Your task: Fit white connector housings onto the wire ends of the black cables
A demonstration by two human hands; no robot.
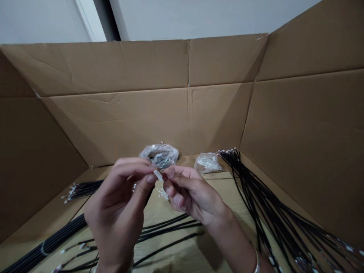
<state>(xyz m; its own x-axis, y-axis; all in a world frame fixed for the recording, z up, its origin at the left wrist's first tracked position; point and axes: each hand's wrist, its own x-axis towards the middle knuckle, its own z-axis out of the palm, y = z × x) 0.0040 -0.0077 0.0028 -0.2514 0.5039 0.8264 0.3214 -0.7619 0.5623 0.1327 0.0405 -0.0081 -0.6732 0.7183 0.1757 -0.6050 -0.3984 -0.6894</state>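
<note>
1. The left hand (118,212) is raised with its back to the camera, thumb and forefinger pinching a small white plug (158,174).
2. The right hand (189,195) meets it fingertip to fingertip, gripping the same plug.
3. Just behind the plug lies a clear bag (159,154).
4. Black cables (273,212) fan out right of the plug on the cardboard floor (182,250).
</note>
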